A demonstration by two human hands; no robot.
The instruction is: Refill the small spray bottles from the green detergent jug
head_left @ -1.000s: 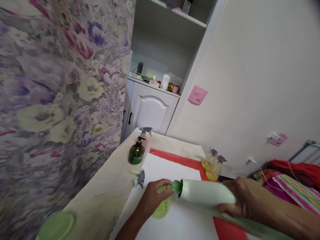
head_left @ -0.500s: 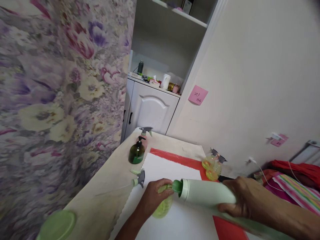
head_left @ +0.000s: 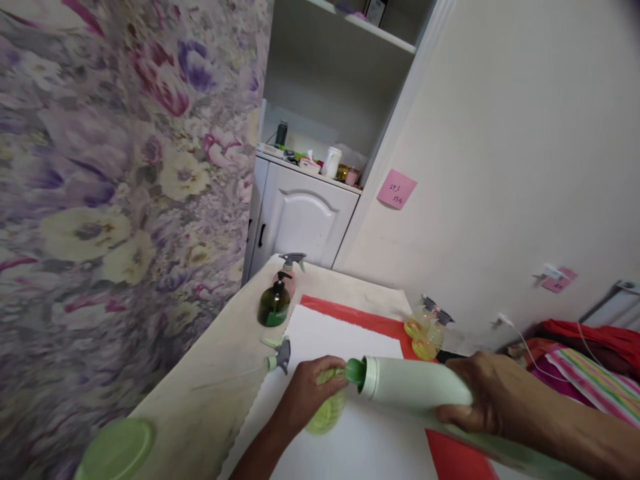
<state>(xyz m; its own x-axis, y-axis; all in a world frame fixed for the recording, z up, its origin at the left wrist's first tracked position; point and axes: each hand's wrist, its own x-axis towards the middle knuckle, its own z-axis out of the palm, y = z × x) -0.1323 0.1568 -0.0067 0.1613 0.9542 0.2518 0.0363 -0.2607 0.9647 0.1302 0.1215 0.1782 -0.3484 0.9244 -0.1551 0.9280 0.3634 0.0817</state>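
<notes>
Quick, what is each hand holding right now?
Left hand: closed around a small yellow-green bottle.
Right hand: closed around a large pale green bottle, tipped sideways.

Two hands (head_left: 313, 393) (head_left: 487, 393), two held bottles (head_left: 325, 417) (head_left: 415, 387), one lid (head_left: 117, 450)

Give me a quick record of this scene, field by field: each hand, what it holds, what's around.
left hand: grips small bottle
right hand: holds big bottle tipped sideways, neck at small bottle's mouth
surface: white sheet over red mat
nearby: loose spray head, pump bottle, yellow sprayers, green lid
</notes>
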